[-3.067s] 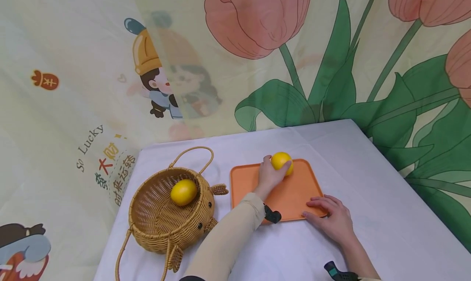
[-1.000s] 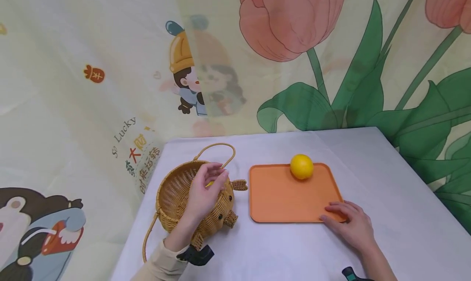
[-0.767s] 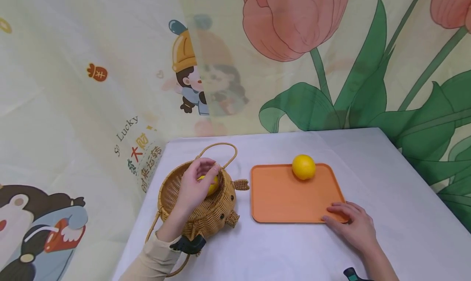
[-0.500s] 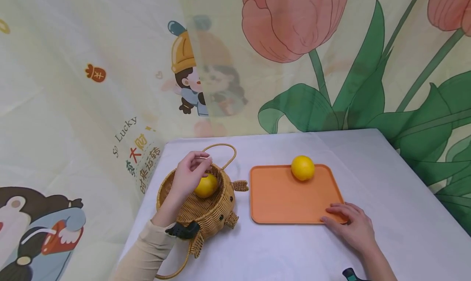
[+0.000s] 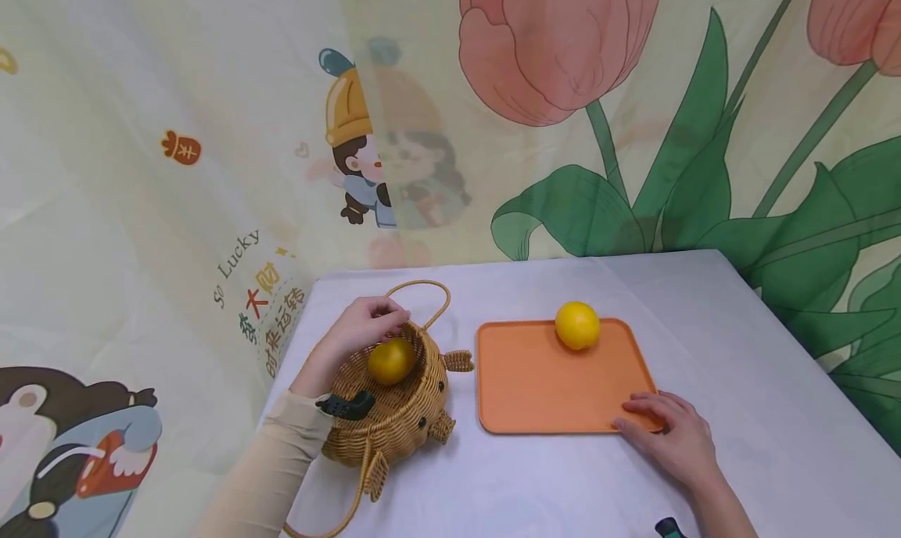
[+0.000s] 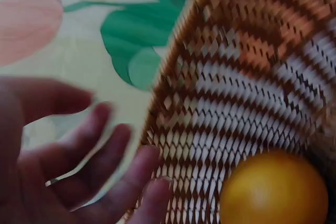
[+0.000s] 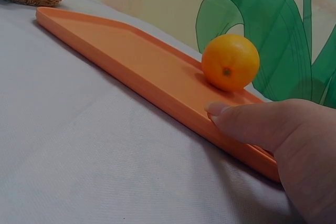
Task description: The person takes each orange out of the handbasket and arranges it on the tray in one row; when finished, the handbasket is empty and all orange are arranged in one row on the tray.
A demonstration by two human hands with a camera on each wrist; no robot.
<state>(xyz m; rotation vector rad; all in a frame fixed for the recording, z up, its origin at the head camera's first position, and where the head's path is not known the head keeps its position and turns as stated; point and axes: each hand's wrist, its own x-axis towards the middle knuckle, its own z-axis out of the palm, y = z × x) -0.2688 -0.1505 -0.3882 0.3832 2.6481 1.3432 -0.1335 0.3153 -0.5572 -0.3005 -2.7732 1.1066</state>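
Note:
My left hand (image 5: 362,327) hovers over the far side of a wicker basket (image 5: 404,425), its fingers loosely bent around nothing. In the left wrist view, the fingers (image 6: 113,140) are spread beside the woven wall, apart from the orange (image 6: 273,192). That orange (image 5: 391,360) lies inside the basket. A second orange (image 5: 577,325) sits near the back edge of an orange tray (image 5: 549,389). At the tray's near right corner rests my right hand (image 5: 672,436), its thumb (image 7: 252,121) over the rim in the right wrist view. The other fingers' undersides are hidden.
The basket's looped handles (image 5: 438,292) stick out at the back and front, and small wicker fins (image 5: 459,360) project from its side. A white cloth (image 5: 535,483) covers the table. Printed curtains (image 5: 563,202) hang behind it.
My left hand has left the orange on the tray and moved left, over the basket, then back toward its far rim. My right hand stays at the tray's corner. The camera view shifted slightly.

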